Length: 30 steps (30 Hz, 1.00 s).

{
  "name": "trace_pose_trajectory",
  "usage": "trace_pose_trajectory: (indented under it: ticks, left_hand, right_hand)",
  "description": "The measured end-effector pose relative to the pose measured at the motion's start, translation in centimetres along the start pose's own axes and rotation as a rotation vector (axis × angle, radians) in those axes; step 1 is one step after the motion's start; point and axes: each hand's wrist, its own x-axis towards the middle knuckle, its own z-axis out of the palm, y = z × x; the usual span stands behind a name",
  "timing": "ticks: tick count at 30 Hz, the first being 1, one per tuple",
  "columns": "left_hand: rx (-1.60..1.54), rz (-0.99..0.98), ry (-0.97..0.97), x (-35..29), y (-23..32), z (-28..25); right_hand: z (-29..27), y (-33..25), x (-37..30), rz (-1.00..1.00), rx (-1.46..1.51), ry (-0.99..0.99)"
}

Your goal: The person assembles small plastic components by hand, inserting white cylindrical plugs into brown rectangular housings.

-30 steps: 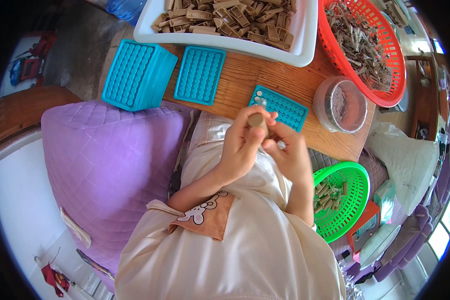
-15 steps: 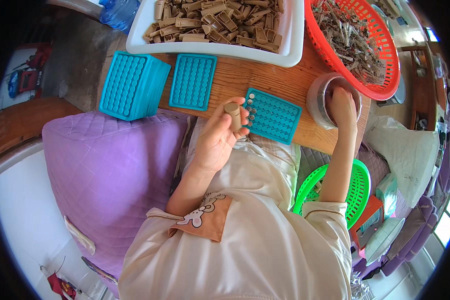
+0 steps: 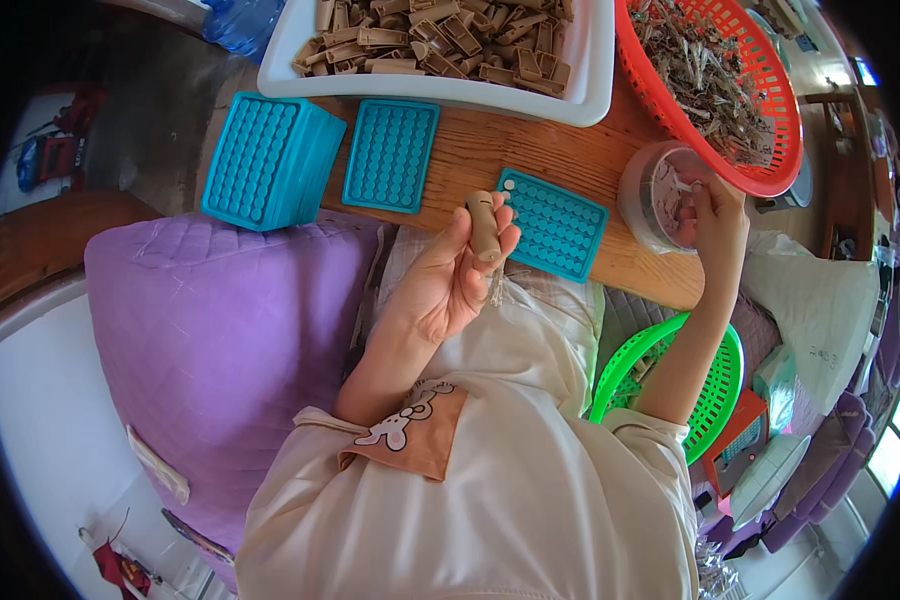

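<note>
Faint lettering runs along the top of an orange-brown shirt pocket (image 3: 420,440) printed with a rabbit, and small dark writing, too small to read, marks a white sack (image 3: 805,325) at the right. The two hands are well apart: the left hand (image 3: 450,275) is closed around a brown tube (image 3: 484,230), held tilted near the counter's front edge, while the right hand (image 3: 718,208) is at the far-right rim of a clear tub (image 3: 638,215), fingers bent over its inside; whether they grip anything I cannot tell. Pinkish-white stuff lies in the tub. The left fingers cover part of the left edge of a blue tray (image 3: 560,235), which has a white round piece at its far-left corner. On the wooden counter (image 3: 480,150) are also a second blue tray (image 3: 390,160), a stack of blue trays (image 3: 275,165) and a white bin (image 3: 580,108) of brown parts (image 3: 435,40). A red basket (image 3: 788,140) of dry scraps (image 3: 705,85) leans over the tub's far side, and the right forearm (image 3: 705,335) blocks part of a green basket (image 3: 725,385).
</note>
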Motion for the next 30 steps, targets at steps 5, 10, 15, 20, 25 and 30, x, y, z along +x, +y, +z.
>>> trace_pose_trajectory:
  ticks: [5,10,15,20,25,30]
  left_hand:
    - [0.045,0.016,0.027,0.1,-0.5,0.2]
    - [0.263,0.07,0.094,-0.3,-1.0,0.4]
    - [0.761,0.19,0.012,-0.4,-1.5,0.8]
    - [0.85,0.152,-0.025,-0.7,-1.8,0.7]
    - [0.929,0.143,-0.016,-0.8,-1.7,0.5]
    - [1.048,0.166,-0.004,-0.8,-2.0,0.6]
  right_hand:
    - [0.3,2.2,0.1,-0.054,0.018,0.165]
    - [0.2,0.7,-1.0,-0.372,-0.151,0.343]
    - [2.0,-3.9,-5.9,-0.477,0.508,0.152]
    - [3.6,-8.0,-8.6,-0.697,0.393,-0.064]
    - [3.7,-9.1,-9.2,-0.673,0.329,-0.09]
    - [3.5,-9.3,-9.6,-0.623,0.289,-0.181]
